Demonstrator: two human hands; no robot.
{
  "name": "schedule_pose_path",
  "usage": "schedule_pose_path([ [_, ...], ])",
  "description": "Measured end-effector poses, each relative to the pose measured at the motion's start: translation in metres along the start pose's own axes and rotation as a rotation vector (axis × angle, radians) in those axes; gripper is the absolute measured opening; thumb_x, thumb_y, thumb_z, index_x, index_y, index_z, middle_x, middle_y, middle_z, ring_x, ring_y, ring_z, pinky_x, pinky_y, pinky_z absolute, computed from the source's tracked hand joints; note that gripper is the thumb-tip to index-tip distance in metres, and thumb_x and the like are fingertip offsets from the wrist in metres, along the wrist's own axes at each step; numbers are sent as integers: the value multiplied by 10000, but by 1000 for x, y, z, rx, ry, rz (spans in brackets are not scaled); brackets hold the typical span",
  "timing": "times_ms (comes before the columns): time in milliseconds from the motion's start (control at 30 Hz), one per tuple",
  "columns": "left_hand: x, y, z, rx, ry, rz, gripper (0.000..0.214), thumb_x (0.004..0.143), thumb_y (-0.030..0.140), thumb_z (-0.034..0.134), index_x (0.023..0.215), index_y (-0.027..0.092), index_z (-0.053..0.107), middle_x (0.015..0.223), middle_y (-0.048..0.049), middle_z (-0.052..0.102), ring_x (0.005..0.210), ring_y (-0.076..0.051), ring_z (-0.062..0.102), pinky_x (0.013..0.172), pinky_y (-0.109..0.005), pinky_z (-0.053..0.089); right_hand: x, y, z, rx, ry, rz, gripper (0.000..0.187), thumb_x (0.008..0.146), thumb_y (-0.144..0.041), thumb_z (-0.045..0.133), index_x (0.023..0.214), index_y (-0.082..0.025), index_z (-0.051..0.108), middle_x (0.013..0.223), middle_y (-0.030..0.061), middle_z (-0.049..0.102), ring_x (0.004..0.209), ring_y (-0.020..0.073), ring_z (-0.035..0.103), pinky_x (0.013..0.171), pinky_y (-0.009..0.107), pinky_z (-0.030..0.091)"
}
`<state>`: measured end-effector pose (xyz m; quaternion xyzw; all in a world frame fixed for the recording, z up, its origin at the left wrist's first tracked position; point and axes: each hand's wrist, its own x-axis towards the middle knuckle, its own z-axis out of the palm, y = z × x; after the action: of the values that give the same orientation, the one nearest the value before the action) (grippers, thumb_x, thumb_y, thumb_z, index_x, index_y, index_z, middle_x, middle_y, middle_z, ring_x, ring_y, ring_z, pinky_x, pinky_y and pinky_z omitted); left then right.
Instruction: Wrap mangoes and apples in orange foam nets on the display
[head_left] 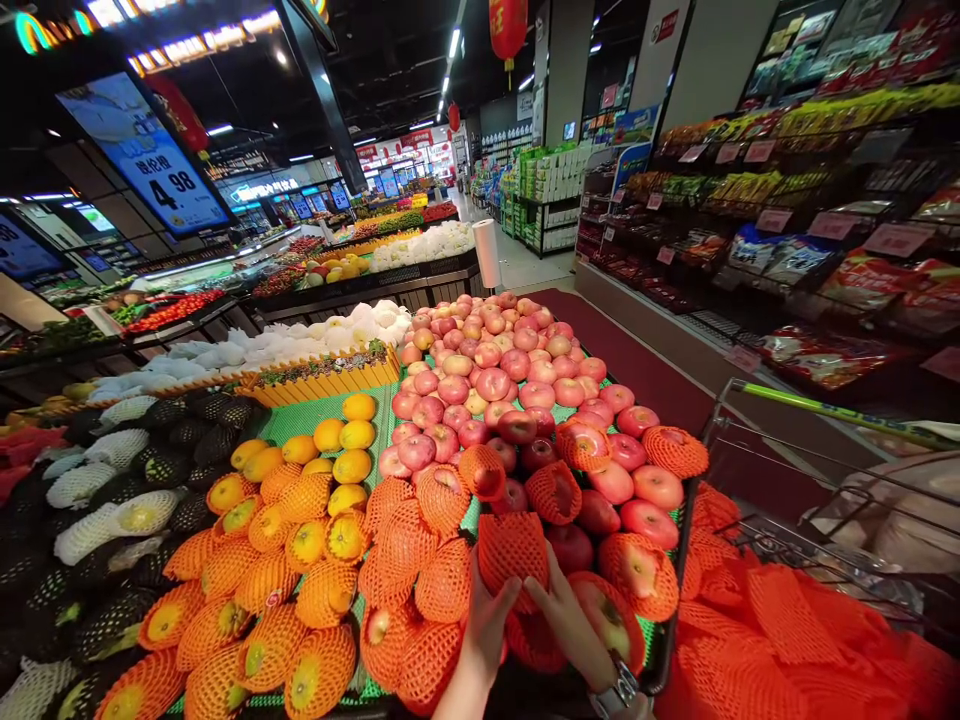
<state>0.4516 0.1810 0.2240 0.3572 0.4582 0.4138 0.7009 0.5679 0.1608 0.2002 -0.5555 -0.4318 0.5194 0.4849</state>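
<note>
Both my hands meet at the front of a produce stand, on an apple wrapped in an orange foam net (513, 555). My left hand (487, 625) cups the wrapped apple from below left, fingers curled on the net. My right hand (570, 625), a watch on its wrist, grips it from the right, thumb against the net. Around it lie several more netted apples (442, 575) and bare red apples (495, 385) piled on green matting.
Netted oranges (285, 570) fill the stand's left front, dark fruit in white nets (112, 500) beyond. A shopping cart (817, 560) at my right holds a heap of orange foam nets (787, 630). A red-carpeted aisle (660, 380) and shelves of packaged goods (810, 230) run on the right.
</note>
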Motion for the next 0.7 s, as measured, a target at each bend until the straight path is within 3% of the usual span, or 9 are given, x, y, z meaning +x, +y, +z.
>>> schedule_pose_path([
  [100,-4,5,-2,-129,-52,-28,745,568,485,801,1267,351,579,1377,-69,581,1430,-316,366,1161,-428,344,5,-4,-15,-138,-55,-45,696,857,-702,451,1342,-218,572,1402,132,549,1406,286,393,1220,538,161],
  [267,-17,9,-6,-128,-196,-64,780,526,427,861,1259,368,602,1330,-68,621,1368,-356,448,1118,-478,388,12,-22,-32,79,-46,-71,712,903,-703,378,1436,-240,470,1520,106,425,1475,238,274,1228,497,148],
  [367,-24,11,0,-167,-291,-121,789,470,400,905,1211,342,639,1232,-91,672,1304,-384,508,1064,-511,425,7,-38,-35,122,-222,-137,647,879,-659,498,1399,-273,518,1505,67,454,1460,229,301,1237,453,138],
  [433,-28,8,5,-226,-315,-174,755,438,378,923,1146,287,677,1117,-110,705,1249,-392,550,1045,-522,434,2,-46,-34,115,-317,-56,506,877,-582,555,1264,-265,631,1410,63,552,1403,243,390,1220,442,203],
  [567,-31,-5,8,-310,-273,-202,692,435,278,921,1088,234,695,1024,-92,709,1146,-340,615,1028,-479,448,-5,-45,-30,169,-251,70,267,839,-461,581,889,-221,685,1078,62,674,1119,257,575,1106,413,362],
  [700,-32,-14,3,-342,-262,-198,625,509,249,886,1102,238,691,1030,-83,702,1117,-312,624,996,-459,469,-8,-35,-25,182,-178,61,203,826,-381,524,818,-213,639,993,54,659,1056,253,566,1061,415,373],
])
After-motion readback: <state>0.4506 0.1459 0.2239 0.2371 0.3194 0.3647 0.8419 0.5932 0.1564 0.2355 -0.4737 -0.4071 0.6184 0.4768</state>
